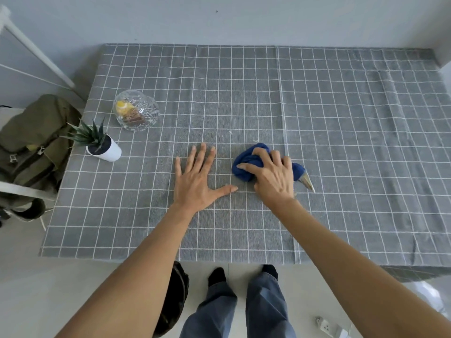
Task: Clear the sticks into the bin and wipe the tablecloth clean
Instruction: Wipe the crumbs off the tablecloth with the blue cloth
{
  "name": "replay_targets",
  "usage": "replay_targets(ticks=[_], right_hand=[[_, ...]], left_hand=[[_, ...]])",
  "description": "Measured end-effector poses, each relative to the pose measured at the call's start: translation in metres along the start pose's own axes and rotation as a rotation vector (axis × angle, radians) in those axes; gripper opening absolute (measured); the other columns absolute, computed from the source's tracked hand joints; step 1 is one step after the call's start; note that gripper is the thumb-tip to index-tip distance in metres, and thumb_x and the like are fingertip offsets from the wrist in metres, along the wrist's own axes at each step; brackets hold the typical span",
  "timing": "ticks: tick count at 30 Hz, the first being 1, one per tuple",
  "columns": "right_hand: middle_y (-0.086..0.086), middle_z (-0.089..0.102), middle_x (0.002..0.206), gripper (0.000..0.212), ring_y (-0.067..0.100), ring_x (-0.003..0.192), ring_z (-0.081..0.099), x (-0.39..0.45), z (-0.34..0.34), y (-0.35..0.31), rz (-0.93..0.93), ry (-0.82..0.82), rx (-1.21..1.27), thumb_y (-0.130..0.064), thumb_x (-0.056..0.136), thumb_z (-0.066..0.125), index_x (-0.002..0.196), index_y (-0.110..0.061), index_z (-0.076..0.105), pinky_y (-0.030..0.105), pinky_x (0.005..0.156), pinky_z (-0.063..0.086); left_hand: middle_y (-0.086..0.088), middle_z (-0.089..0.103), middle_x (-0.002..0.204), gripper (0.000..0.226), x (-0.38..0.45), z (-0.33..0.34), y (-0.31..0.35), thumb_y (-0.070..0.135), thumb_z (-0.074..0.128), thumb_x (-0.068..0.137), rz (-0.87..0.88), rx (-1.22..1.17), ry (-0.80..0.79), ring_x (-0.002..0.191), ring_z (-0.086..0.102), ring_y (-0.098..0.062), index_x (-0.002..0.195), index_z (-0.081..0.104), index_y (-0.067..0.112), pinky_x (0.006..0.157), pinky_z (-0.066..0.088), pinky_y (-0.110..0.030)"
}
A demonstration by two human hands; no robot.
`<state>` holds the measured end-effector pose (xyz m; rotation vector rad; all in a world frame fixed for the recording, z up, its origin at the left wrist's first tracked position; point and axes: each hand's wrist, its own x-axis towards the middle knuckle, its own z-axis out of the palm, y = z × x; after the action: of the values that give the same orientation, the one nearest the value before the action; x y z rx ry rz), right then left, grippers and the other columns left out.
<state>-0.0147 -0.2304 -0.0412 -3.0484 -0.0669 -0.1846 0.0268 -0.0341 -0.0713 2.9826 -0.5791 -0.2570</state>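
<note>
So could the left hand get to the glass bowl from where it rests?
Probably yes. The left hand lies flat and free on the tablecloth, and only bare cloth lies between it and the glass bowl; the potted plant sits off to the side.

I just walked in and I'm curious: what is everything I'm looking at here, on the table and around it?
tablecloth: one, grey with white grid lines, covering the whole table
glass bowl: one, clear cut glass with yellow and brown bits inside, far left of the table
potted plant: one, spiky green in a white pot, left edge, nearer than the bowl
cloth: one, blue, bunched at the table's middle
backpack: one, olive green, left of the table
power strip: one, white, on the floor, lower right
left hand: flat on the tablecloth, fingers spread
right hand: gripping the blue cloth
legs: two, blue jeans, dark socks
</note>
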Motion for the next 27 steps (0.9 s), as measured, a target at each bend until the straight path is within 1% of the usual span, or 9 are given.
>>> replay_targets(ticks=[4, 8, 10, 13, 16, 19, 21, 23, 27], right_hand=[[0.004, 0.057, 0.121, 0.05, 0.032, 0.092, 0.049, -0.012, 0.001, 0.03, 0.113, 0.007, -0.01, -0.011, 0.066, 0.073, 0.106, -0.04, 0.068, 0.041, 0.074, 0.034], [0.003, 0.058, 0.12, 0.045, 0.034, 0.09, 0.05, -0.013, 0.003, 0.028, 0.198, 0.037, 0.065, -0.015, 0.068, 0.054, 0.102, -0.04, 0.07, 0.042, 0.074, 0.034], [0.002, 0.058, 0.121, 0.048, 0.034, 0.089, 0.049, -0.01, 0.005, 0.023, 0.247, 0.057, 0.102, -0.015, 0.068, 0.05, 0.104, -0.04, 0.069, 0.041, 0.074, 0.033], [0.003, 0.056, 0.122, 0.051, 0.034, 0.089, 0.048, 0.001, 0.008, 0.018, 0.306, 0.07, 0.124, -0.01, 0.074, 0.057, 0.113, -0.041, 0.065, 0.042, 0.074, 0.034], [0.005, 0.054, 0.125, 0.048, 0.034, 0.093, 0.049, 0.017, 0.009, 0.011, 0.224, 0.017, 0.094, -0.011, 0.077, 0.064, 0.114, -0.041, 0.064, 0.042, 0.074, 0.034], [0.004, 0.048, 0.131, 0.047, 0.032, 0.101, 0.046, 0.025, 0.005, 0.018, 0.176, -0.065, 0.044, -0.015, 0.082, 0.059, 0.119, -0.043, 0.06, 0.041, 0.078, 0.032], [0.002, 0.043, 0.135, 0.05, 0.029, 0.105, 0.043, 0.023, 0.003, 0.031, 0.246, -0.095, 0.005, -0.018, 0.083, 0.057, 0.125, -0.045, 0.054, 0.038, 0.083, 0.03], [0.001, 0.04, 0.137, 0.054, 0.029, 0.107, 0.042, 0.023, 0.0, 0.043, 0.344, -0.09, -0.018, -0.018, 0.083, 0.057, 0.129, -0.046, 0.051, 0.038, 0.087, 0.03], [0.002, 0.041, 0.134, 0.051, 0.03, 0.108, 0.041, 0.028, -0.001, 0.044, 0.439, -0.08, -0.003, -0.018, 0.084, 0.056, 0.129, -0.044, 0.053, 0.038, 0.088, 0.029]], left_hand=[[0.002, -0.018, 0.158, 0.113, 0.001, -0.001, -0.001, 0.094, 0.012, 0.063, 0.009, -0.006, -0.001, 0.146, -0.016, -0.02, 0.151, -0.01, 0.027, 0.115, -0.007, -0.056], [0.002, -0.02, 0.158, 0.113, 0.0, -0.001, -0.001, 0.094, 0.011, 0.063, 0.005, -0.001, -0.003, 0.145, -0.017, -0.019, 0.151, -0.011, 0.027, 0.115, -0.008, -0.056], [0.002, -0.019, 0.158, 0.113, 0.0, 0.0, -0.001, 0.094, 0.012, 0.064, 0.002, 0.001, -0.003, 0.145, -0.017, -0.019, 0.151, -0.011, 0.027, 0.115, -0.009, -0.056], [0.003, -0.019, 0.158, 0.113, 0.0, 0.0, 0.0, 0.095, 0.011, 0.063, -0.006, -0.003, -0.009, 0.146, -0.017, -0.019, 0.151, -0.012, 0.028, 0.115, -0.007, -0.057], [0.003, -0.018, 0.158, 0.113, 0.001, 0.002, -0.001, 0.095, 0.011, 0.063, -0.006, -0.01, -0.003, 0.146, -0.016, -0.019, 0.151, -0.011, 0.028, 0.115, -0.006, -0.057], [0.003, -0.016, 0.159, 0.112, 0.001, 0.002, -0.001, 0.095, 0.012, 0.064, 0.001, -0.009, 0.005, 0.146, -0.015, -0.019, 0.151, -0.009, 0.028, 0.115, -0.005, -0.058], [0.003, -0.015, 0.159, 0.112, 0.001, 0.002, -0.001, 0.095, 0.01, 0.063, 0.005, -0.007, -0.005, 0.146, -0.015, -0.02, 0.151, -0.009, 0.028, 0.115, -0.004, -0.058], [0.003, -0.015, 0.159, 0.113, 0.001, 0.001, -0.002, 0.095, 0.009, 0.062, 0.004, -0.01, -0.002, 0.146, -0.015, -0.02, 0.151, -0.009, 0.028, 0.115, -0.004, -0.059], [0.003, -0.017, 0.159, 0.114, 0.001, 0.0, -0.002, 0.096, 0.005, 0.061, -0.002, -0.013, -0.019, 0.146, -0.016, -0.02, 0.151, -0.011, 0.028, 0.115, -0.004, -0.059]])
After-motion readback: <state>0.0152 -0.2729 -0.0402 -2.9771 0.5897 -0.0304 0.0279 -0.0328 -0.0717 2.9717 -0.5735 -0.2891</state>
